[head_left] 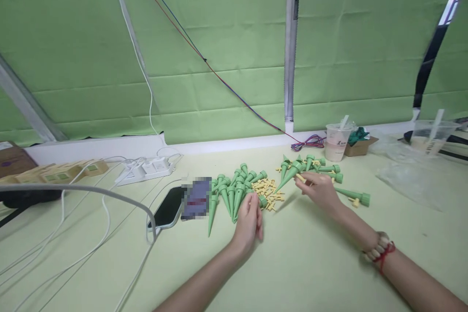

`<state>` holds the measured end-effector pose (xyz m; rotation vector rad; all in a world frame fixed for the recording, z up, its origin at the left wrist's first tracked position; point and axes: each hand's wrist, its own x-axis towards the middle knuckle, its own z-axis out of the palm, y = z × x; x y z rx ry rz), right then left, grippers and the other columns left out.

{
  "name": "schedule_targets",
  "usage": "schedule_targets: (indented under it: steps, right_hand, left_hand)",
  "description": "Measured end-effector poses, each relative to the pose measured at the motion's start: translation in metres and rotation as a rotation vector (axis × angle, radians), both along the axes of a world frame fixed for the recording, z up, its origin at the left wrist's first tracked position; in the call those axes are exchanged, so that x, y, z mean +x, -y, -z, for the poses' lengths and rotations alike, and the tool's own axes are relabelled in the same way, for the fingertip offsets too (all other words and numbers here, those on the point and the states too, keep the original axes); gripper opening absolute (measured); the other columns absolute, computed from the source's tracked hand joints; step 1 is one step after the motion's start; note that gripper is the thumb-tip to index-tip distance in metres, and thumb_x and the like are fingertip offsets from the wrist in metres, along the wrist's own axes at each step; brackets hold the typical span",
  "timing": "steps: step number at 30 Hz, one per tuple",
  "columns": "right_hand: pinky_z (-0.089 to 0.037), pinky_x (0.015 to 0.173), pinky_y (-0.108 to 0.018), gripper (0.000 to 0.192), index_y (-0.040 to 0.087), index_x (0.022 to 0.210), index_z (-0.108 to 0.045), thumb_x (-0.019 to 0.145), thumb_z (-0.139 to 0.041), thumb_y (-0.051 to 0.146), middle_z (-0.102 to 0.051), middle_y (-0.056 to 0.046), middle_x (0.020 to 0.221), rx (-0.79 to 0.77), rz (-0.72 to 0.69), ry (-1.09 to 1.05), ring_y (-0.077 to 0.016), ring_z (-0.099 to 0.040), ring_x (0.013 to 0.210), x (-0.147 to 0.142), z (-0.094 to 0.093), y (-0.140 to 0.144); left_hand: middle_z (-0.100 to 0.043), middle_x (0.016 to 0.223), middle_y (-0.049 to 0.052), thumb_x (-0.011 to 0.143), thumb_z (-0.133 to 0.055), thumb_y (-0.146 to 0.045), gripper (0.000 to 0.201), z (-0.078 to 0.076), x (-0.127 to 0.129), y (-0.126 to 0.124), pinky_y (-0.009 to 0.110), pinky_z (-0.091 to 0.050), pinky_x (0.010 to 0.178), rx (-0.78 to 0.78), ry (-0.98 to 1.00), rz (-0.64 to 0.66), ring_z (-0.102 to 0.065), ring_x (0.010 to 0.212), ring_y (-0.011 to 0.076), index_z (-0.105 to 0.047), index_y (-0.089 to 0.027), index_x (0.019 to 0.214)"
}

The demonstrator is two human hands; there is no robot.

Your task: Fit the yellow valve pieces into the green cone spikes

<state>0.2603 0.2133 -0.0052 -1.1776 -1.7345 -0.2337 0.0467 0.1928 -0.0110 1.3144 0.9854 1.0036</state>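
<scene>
many tapered green plastic cones (239,199); right hand (321,193) grip clamped on yellow peg (301,178); left hand (248,224) grip, cannot tell.

We look forward and down from the person's head, near the bare left hand (249,224) and bare right hand (321,192), across a flat pale yellow-green tabletop (292,268) toward a creased green fabric wall (226,19).

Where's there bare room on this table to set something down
Bare table lies between the left hand and the bracelet, and right of the bracelet, this side of the plastic bag. It's crowded with green spikes and yellow pegs around that hand and the right hand, and with cables at far left.
</scene>
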Motion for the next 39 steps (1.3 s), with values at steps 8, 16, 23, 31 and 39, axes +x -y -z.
schedule_targets:
  steps: [8, 16, 23, 31, 39]
  right_hand:
    - [-0.019, 0.047, -0.021, 0.027, 0.014, 0.066, -0.054, 0.088, -0.044, 0.024, -0.056, -0.001, 0.064, -0.054, -0.193, 0.403, -0.0060, -0.045, 0.050, -0.046, 0.017, 0.015]
    - [-0.025, 0.047, -0.021, 0.033, 0.014, 0.079, -0.063, 0.091, -0.040, 0.035, -0.061, -0.006, 0.072, -0.122, -0.227, 0.301, -0.0082, -0.052, 0.056, -0.036, 0.015, 0.009]
    - [-0.045, 0.042, -0.022, 0.061, 0.006, 0.107, -0.056, 0.068, -0.064, 0.052, -0.062, -0.010, 0.080, -0.830, -0.570, -0.643, -0.0110, -0.055, 0.048, -0.049, 0.009, 0.014]
    - [-0.053, 0.061, -0.017, 0.037, 0.012, 0.085, -0.059, 0.062, -0.075, 0.035, -0.058, -0.005, 0.086, -1.052, -0.787, -1.044, -0.0108, -0.058, 0.081, -0.060, 0.001, 0.023]
    - [-0.046, 0.052, -0.024, 0.031, 0.013, 0.059, -0.054, 0.075, -0.059, 0.040, -0.055, -0.007, 0.067, -0.422, -0.411, -0.419, -0.0133, -0.053, 0.064, -0.062, 0.015, 0.024]
  left_hand:
    - [-0.038, 0.044, -0.008, 0.078, -0.036, -0.063, 0.048, 0.011, 0.003, -0.002, 0.016, -0.029, 0.032, -0.055, -0.035, 0.340, -0.041, 0.032, 0.0092, -0.030, -0.017, 0.091]
    - [-0.018, 0.042, -0.010, 0.078, -0.037, -0.063, 0.046, -0.002, 0.006, -0.001, 0.013, -0.011, 0.028, -0.175, 0.079, 0.408, -0.018, 0.024, 0.0029, -0.031, -0.018, 0.083]
    - [-0.031, 0.049, -0.008, 0.078, -0.033, -0.066, 0.050, 0.004, 0.002, -0.008, 0.015, -0.019, 0.033, -0.040, -0.020, 0.294, -0.024, 0.031, 0.0023, -0.032, -0.016, 0.082]
    - [-0.033, 0.060, -0.002, 0.086, -0.033, -0.046, 0.035, 0.002, -0.003, -0.008, 0.018, -0.026, 0.055, 0.273, -0.194, 0.089, -0.029, 0.056, 0.0047, -0.037, -0.013, 0.074]
    - [-0.029, 0.058, -0.002, 0.085, -0.031, -0.050, 0.040, 0.013, 0.005, -0.002, 0.018, -0.022, 0.051, 0.152, -0.179, 0.061, -0.027, 0.053, 0.0047, -0.033, -0.013, 0.070]
